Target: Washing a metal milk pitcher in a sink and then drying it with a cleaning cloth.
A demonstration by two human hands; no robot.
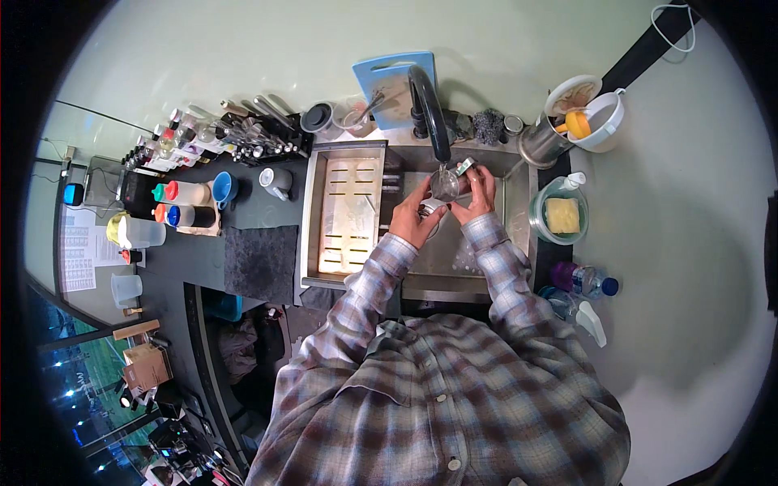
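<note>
Under the black faucet (430, 113), a small clear round vessel (445, 185), like a glass or jar, is held between my two hands over the sink basin (510, 202). My left hand (413, 219) closes on its left side, with a small white-and-metal piece (431, 209) by the thumb. From the right, my right hand (478, 194) curls its fingers at the vessel; a small silver-and-green piece (465, 167) shows at the fingertips. The fingers hide part of what both hands hold. Whether water runs from the spout, I cannot tell.
A slotted metal drain tray (352, 211) covers the sink's left side. Right of the sink stand a tub with a yellow sponge (562, 215), a purple bottle (571, 277) and a spray bottle (590, 322). Behind is a blue cutting board (395, 89). A dark cloth (259, 259) lies left.
</note>
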